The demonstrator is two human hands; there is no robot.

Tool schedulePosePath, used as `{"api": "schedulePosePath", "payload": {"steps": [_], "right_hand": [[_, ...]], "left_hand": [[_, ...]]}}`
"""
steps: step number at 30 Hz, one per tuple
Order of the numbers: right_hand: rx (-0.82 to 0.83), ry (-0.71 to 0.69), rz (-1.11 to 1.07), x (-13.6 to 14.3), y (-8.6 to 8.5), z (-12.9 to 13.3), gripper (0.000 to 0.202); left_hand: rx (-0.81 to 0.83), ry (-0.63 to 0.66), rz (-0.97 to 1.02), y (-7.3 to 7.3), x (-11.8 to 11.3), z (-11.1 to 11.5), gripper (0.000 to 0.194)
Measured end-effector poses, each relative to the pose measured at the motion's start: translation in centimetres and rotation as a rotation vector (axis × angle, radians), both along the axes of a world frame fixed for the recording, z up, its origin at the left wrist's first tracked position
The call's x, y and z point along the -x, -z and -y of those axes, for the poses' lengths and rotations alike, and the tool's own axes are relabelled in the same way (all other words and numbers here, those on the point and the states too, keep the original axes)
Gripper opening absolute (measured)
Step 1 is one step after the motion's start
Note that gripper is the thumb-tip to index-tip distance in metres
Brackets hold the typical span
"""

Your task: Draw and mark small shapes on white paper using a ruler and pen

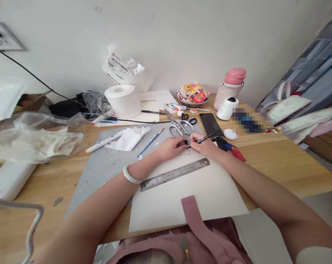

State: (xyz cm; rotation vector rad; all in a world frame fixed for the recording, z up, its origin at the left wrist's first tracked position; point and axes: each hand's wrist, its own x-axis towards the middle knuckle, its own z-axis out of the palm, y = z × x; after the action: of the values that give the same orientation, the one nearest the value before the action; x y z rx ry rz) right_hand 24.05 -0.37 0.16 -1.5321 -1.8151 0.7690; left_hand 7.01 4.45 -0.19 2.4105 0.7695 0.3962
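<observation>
My right hand (202,144) is closed round a black pen (208,137), its upper end slanting up to the right and its lower end close to the paper. Beside it, my left hand (172,147) pinches a small black piece (186,142) too small to make out. Both hands are near the far end of a white sheet of paper (188,192). Faint pencil-thin lines show on the sheet just below my fingers. A metal ruler (177,173) lies slantwise across it, nearer to me. Metal scissors (179,126) lie beyond my hands.
Under the sheet is a grey cutting mat (86,172), with a blue brush (152,142), a white marker (104,142) and crumpled tissue (130,138). A phone (210,124), thread spool (227,109) and pink-lidded bottle (229,90) stand or lie right; a paper roll (122,104) stands behind.
</observation>
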Motion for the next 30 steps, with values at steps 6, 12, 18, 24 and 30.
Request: {"api": "schedulePosePath", "payload": {"steps": [6, 12, 18, 24, 30], "right_hand": [[-0.138, -0.078, 0.047, -0.09, 0.27, 0.39, 0.012], [-0.191, -0.06, 0.039, 0.02, 0.34, 0.44, 0.012], [-0.181, -0.048, 0.055, 0.02, 0.45, 0.32, 0.012], [-0.155, -0.056, 0.083, 0.11, 0.25, 0.32, 0.013], [-0.137, -0.058, 0.106, 0.2, 0.29, 0.26, 0.012]], "left_hand": [[-0.006, 0.005, 0.008, 0.26, 0.01, -0.17, 0.015], [0.002, 0.029, 0.031, 0.21, 0.17, -0.11, 0.013], [0.015, 0.038, 0.041, 0.05, 0.22, 0.0, 0.012], [0.028, 0.021, 0.047, 0.1, 0.17, -0.06, 0.011], [0.036, 0.032, 0.065, 0.22, 0.16, -0.11, 0.011]]}}
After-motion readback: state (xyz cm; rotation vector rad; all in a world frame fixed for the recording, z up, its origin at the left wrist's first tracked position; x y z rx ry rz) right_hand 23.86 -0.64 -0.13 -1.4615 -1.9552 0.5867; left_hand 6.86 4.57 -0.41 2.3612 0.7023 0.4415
